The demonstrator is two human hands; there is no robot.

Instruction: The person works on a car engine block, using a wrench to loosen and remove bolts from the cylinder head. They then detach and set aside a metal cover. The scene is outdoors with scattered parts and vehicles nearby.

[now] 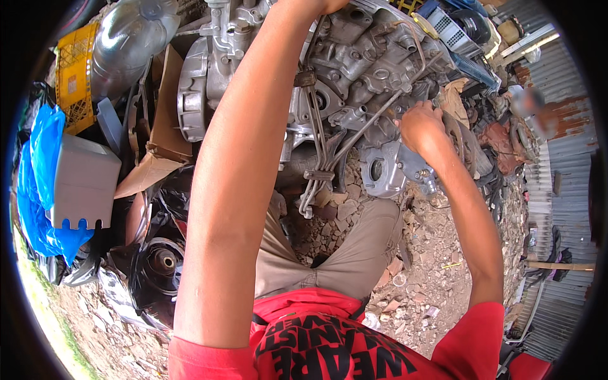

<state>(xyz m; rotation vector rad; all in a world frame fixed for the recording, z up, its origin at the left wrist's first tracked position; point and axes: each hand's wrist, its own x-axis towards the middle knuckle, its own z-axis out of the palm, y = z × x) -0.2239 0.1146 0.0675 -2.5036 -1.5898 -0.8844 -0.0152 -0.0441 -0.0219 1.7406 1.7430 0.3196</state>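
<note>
My left arm stretches up across the big aluminium engine assembly [367,69] to my left hand [326,6] at the top edge, where its fingers are mostly out of view. My right hand [421,126] has curled fingers on the engine's right side; what they grip is hidden. Below it lies a grey casting with a round opening [386,177]. Several bent metal pipes [316,152] run down the middle of the engine. A round housing [193,95] forms the engine's left end.
On the left are a yellow crate [75,76], cardboard [152,164], a grey box [85,183], blue plastic [38,196] and a dark round part [158,266]. Rubble ground [411,259] surrounds my legs. Corrugated sheeting [563,202] lines the right; piled scrap [494,139] lies beside it.
</note>
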